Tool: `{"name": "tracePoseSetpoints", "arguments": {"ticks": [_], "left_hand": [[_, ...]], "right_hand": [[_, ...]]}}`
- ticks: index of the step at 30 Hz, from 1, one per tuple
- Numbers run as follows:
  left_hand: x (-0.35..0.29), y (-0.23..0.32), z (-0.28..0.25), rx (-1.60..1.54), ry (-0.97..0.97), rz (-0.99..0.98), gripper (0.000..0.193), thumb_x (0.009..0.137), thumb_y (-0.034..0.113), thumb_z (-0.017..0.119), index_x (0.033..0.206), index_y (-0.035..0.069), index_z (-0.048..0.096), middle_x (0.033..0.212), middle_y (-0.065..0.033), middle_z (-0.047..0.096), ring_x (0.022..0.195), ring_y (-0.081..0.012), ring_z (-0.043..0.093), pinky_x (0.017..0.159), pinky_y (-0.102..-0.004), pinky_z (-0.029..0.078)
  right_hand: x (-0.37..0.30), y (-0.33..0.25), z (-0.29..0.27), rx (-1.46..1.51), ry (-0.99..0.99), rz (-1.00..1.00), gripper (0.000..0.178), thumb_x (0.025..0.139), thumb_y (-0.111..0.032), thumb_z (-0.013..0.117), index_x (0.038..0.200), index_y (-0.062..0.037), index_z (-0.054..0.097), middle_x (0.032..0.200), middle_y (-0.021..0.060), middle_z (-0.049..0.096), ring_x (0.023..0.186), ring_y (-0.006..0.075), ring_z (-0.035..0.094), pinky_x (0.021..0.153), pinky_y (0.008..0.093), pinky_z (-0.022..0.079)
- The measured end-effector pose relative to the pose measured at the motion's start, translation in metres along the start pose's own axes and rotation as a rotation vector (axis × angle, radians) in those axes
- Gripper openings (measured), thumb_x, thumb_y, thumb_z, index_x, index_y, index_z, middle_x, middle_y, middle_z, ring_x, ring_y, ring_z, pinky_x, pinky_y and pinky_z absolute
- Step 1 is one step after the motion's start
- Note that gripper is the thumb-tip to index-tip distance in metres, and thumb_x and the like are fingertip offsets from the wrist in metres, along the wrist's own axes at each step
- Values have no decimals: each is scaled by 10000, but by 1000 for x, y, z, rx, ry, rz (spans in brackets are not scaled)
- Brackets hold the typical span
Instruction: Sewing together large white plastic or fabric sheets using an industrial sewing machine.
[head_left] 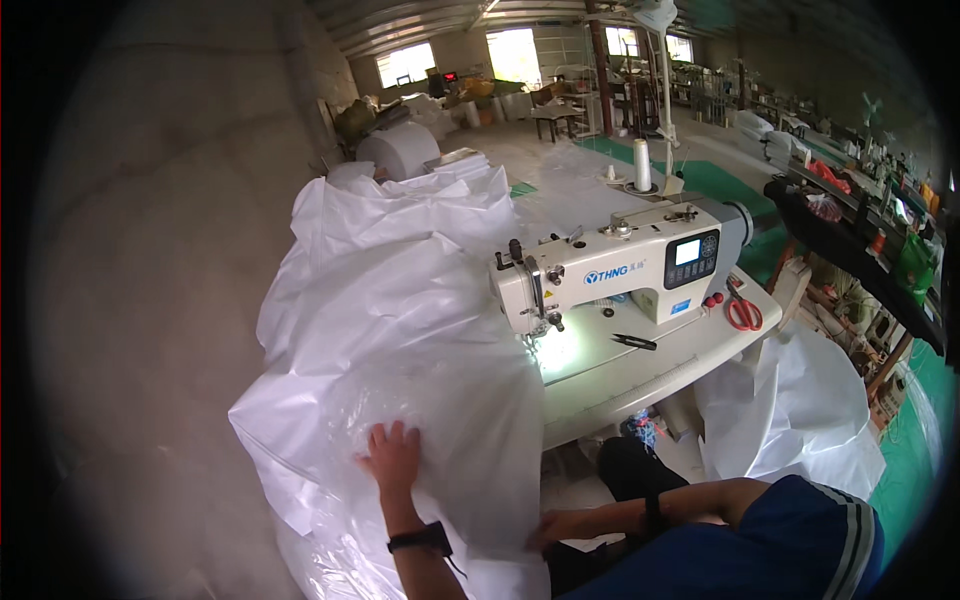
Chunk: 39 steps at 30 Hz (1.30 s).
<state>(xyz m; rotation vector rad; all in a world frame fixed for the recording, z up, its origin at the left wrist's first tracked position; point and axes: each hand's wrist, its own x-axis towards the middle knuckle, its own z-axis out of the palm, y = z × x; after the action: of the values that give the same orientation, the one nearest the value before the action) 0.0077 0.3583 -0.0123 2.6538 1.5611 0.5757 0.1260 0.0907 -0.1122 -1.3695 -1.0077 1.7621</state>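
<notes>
A large white plastic-like sheet (400, 300) lies in loose folds left of the sewing machine (640, 265), with a crinkled clear film (375, 400) over part of it. My left hand (392, 455) rests on the sheet and film, its fingers spread. At the sheet's near right edge, my right hand (555, 528) is closed on the border, its fingertips partly hidden. The sheet reaches the machine's needle area, where a bright lamp glares and hides the detail. Both wrists carry dark bands.
On the machine table (610, 385) lie black thread snips (634, 342) and red-handled scissors (743, 312). A white thread cone (642, 165) stands behind the machine. More white sheeting (790, 410) hangs at the right. A large white roll (400, 150) stands at the back left, near a wall (170, 250).
</notes>
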Motion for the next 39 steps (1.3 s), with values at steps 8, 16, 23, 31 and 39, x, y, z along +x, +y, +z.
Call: {"name": "tracePoseSetpoints", "arguments": {"ticks": [8,16,23,31,39], "left_hand": [[33,-20,0,-129,-213,40,462,826,459,514,1196,188,569,1321,-116,456,1257,-301,384,974,-681,191],[14,-46,-13,-290,-20,204,441,894,363,516,1260,117,532,1272,-181,519,1211,-350,458,982,-491,349],[-82,-118,-129,-1045,391,-95,229,923,154,538,1060,-20,597,916,-51,617,778,-130,575,718,-286,488],[-152,-143,-214,848,744,-344,401,877,171,549,1260,55,515,1159,-140,599,902,-300,619,765,-367,502],[-45,99,-103,-380,183,634,487,811,-58,493,1279,75,489,1296,-199,480,1060,-323,572,797,-399,513]], "right_hand": [[-51,-54,-2,143,-509,-61,373,945,-301,496,1137,14,550,1024,78,614,936,145,584,850,325,474],[-54,-46,-1,503,-1,-36,484,890,-297,580,1254,2,469,1212,105,547,1087,207,544,935,348,441],[-62,16,-25,590,32,142,491,823,-227,662,1243,-34,497,1178,85,572,1052,226,566,910,365,462],[-68,22,-20,455,24,225,485,821,-270,658,1190,15,522,1099,102,605,965,225,606,829,365,497],[-98,-19,-9,206,-33,17,445,843,-325,620,1112,25,573,1027,102,636,882,210,631,742,330,514]]}}
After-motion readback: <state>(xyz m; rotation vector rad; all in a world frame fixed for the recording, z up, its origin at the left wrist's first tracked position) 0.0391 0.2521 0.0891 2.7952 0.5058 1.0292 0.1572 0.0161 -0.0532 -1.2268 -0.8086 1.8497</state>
